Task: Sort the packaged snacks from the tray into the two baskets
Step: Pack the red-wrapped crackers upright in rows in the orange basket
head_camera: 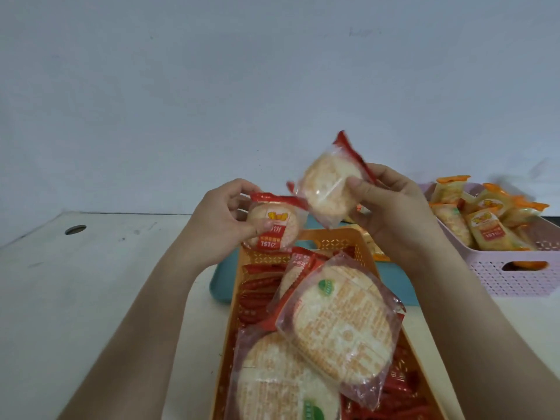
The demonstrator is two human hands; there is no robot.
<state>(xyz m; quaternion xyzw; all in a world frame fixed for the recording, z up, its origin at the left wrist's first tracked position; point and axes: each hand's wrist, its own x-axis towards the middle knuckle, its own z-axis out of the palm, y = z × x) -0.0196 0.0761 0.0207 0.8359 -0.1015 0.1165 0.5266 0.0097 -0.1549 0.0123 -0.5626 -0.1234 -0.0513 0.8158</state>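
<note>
From the head camera: both hands are up over the orange basket (330,236). The left hand (224,219) pinches a red-edged cracker packet (278,228), label facing the camera. The right hand (397,213) pinches a second packet (324,186), tilted and higher. Red packets fill the orange basket, which sits on the teal tray (222,280). Yellow packets fill the pink basket (515,280), off right on the bench (91,268).

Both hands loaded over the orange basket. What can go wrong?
1. Right hand pinches its clear red-edged round cracker packet near one edge; it may slip and miss the orange plastic basket.
2. That basket is heaped; the top large packet lies tilted by the right wall and could slide out.
3. Left hand grips a second packet; dropping both together invites a bounce-out.
</note>
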